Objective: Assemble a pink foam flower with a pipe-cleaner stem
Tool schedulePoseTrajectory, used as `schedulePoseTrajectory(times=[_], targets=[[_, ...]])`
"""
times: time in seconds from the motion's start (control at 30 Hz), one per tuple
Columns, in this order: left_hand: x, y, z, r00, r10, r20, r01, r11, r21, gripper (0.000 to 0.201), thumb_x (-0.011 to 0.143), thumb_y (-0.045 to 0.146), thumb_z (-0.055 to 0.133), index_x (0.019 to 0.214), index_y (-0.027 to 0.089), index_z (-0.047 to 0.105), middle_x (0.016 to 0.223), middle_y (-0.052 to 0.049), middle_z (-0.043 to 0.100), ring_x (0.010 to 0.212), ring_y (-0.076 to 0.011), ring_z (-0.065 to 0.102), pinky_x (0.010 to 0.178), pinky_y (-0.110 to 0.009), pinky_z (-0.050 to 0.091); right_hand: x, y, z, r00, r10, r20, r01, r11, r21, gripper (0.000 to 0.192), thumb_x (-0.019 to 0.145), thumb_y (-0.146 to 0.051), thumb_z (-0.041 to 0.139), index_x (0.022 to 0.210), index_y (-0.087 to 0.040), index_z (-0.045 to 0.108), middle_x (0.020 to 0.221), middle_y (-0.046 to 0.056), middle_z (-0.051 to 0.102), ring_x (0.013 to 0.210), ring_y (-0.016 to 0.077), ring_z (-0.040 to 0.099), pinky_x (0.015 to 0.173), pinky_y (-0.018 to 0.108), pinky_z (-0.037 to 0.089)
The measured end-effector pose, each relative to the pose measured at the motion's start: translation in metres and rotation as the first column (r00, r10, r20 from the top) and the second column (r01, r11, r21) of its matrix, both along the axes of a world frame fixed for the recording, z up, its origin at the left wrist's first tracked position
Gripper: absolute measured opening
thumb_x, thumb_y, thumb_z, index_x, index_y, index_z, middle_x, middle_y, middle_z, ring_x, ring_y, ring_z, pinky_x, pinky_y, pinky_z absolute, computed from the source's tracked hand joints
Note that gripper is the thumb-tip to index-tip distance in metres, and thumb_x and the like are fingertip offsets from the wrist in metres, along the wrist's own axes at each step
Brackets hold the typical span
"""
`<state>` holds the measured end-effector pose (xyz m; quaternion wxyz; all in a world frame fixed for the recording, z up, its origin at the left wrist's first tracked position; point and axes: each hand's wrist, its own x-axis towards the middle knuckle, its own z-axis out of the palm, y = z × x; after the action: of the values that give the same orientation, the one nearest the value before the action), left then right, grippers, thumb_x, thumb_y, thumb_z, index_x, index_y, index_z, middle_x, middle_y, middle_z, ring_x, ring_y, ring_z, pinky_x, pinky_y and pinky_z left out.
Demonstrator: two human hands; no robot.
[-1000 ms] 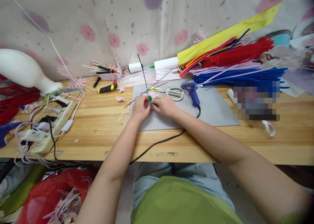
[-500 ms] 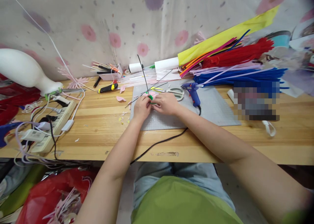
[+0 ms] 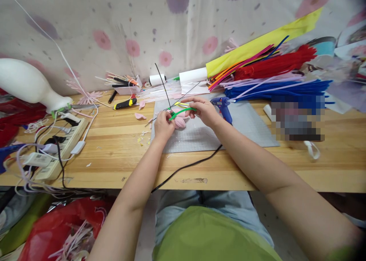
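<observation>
My left hand [image 3: 164, 126] is closed, its fingertips pinching a thin black wire stem [image 3: 164, 84] where a narrow green strip [image 3: 183, 111] meets it. The wire stands up and leans slightly left. Across to the right the strip arches to my right hand [image 3: 204, 110], whose thumb and fingers grip its far end. Just below the strip are pale pink petals [image 3: 180, 122]; I cannot tell whether they are attached to the stem. More thin dark wires [image 3: 187, 93] cross behind my hands. The scissors are mostly hidden behind my right hand.
A grey cutting mat [image 3: 251, 127] lies under my hands, with a blue glue gun [image 3: 225, 108] on it. Its black cord [image 3: 188, 165] runs to the table's front edge. A yellow-black cutter [image 3: 125, 103] and loose petals [image 3: 140, 116] lie left. Pipe cleaners [image 3: 274, 89] are piled behind.
My hands were close together over the green piece. My right hand has drawn away to the right and slightly up, stretching out the green strip, and the pink petals now show below.
</observation>
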<state>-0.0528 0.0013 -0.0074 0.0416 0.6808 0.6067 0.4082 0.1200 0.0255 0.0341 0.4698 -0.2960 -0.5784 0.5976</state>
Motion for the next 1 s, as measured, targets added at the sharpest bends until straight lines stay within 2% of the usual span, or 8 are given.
schedulePoseTrajectory(times=[0.07,0.2,0.27,0.33,0.43,0.57,0.77,1.0], targets=[[-0.001,-0.001,0.002,0.998,0.013,0.054,-0.011,0.999,-0.032,0.017,0.069,0.009,0.052,0.071,0.022,0.041,0.078,-0.001,0.058,0.08,-0.016,0.057,0.073,-0.027,0.042,-0.002,0.007,-0.007,1.0,0.0,-0.003,0.0,0.993,-0.119,0.034,0.067,-0.024,0.057,0.099,-0.013,0.059,0.053,-0.002,0.059,0.045,0.0073,0.048,0.043,0.018,0.033],[-0.003,-0.002,0.006,0.987,0.04,0.153,-0.026,0.995,-0.098,0.017,0.068,0.01,0.053,0.073,0.022,0.043,0.072,0.003,0.057,0.069,-0.0122,0.056,0.067,-0.024,0.042,-0.004,0.015,-0.015,0.967,0.252,-0.042,-0.255,0.935,-0.246,0.044,0.064,-0.025,0.062,0.106,-0.016,0.056,0.063,-0.002,0.062,0.046,0.0059,0.047,0.041,0.017,0.032],[-0.005,-0.002,0.007,0.986,0.021,0.167,-0.005,0.995,-0.096,0.017,0.067,0.009,0.054,0.071,0.022,0.043,0.07,0.004,0.056,0.067,-0.0113,0.054,0.065,-0.023,0.041,-0.008,0.018,-0.017,0.982,0.188,0.018,-0.181,0.965,-0.189,0.038,0.064,-0.024,0.063,0.1,-0.016,0.058,0.065,-0.002,0.061,0.049,0.0061,0.048,0.043,0.017,0.034],[-0.006,-0.002,0.006,0.987,-0.015,0.162,0.028,0.996,-0.079,0.017,0.066,0.008,0.054,0.07,0.022,0.044,0.07,0.004,0.056,0.067,-0.0111,0.053,0.064,-0.022,0.041,-0.014,0.021,-0.018,0.991,-0.006,0.131,0.018,0.996,-0.09,0.025,0.064,-0.022,0.062,0.089,-0.016,0.058,0.065,-0.002,0.059,0.053,0.0064,0.049,0.044,0.017,0.035],[-0.009,-0.001,0.005,0.99,-0.071,0.124,0.077,0.996,-0.045,0.014,0.067,0.01,0.054,0.069,0.021,0.046,0.07,0.003,0.056,0.068,-0.0123,0.054,0.065,-0.023,0.041,-0.026,0.026,-0.02,0.948,-0.17,0.268,0.159,0.985,0.061,0.019,0.065,-0.019,0.06,0.083,-0.015,0.059,0.073,-0.001,0.062,0.055,0.0065,0.048,0.047,0.018,0.038],[-0.014,0.001,0.004,0.992,-0.124,0.036,0.124,0.992,-0.002,0.008,0.069,0.015,0.054,0.069,0.021,0.05,0.071,0.0,0.058,0.075,-0.0158,0.055,0.071,-0.027,0.042,-0.038,0.029,-0.03,0.907,-0.123,0.402,0.058,0.984,0.17,0.028,0.064,-0.018,0.06,0.091,-0.015,0.064,0.08,0.0,0.064,0.06,0.0075,0.05,0.056,0.021,0.042],[-0.018,0.003,0.004,0.993,-0.102,-0.058,0.1,0.994,-0.04,0.006,0.066,0.016,0.058,0.066,0.021,0.056,0.069,-0.001,0.058,0.076,-0.018,0.055,0.074,-0.03,0.043,-0.042,0.039,-0.049,0.856,-0.194,0.478,0.056,0.956,0.288,0.028,0.061,-0.016,0.063,0.089,-0.016,0.067,0.091,0.001,0.066,0.082,0.0135,0.057,0.079,0.028,0.044],[-0.023,0.003,0.015,0.999,-0.029,-0.045,0.022,0.988,-0.151,0.012,0.063,0.014,0.062,0.072,0.022,0.062,0.076,-0.002,0.064,0.086,-0.0202,0.057,0.085,-0.035,0.041,-0.041,0.041,-0.04,0.802,-0.162,0.575,-0.09,0.919,0.385,0.03,0.061,-0.016,0.061,0.09,-0.016,0.067,0.092,0.003,0.065,0.088,0.017,0.056,0.081,0.028,0.041]])
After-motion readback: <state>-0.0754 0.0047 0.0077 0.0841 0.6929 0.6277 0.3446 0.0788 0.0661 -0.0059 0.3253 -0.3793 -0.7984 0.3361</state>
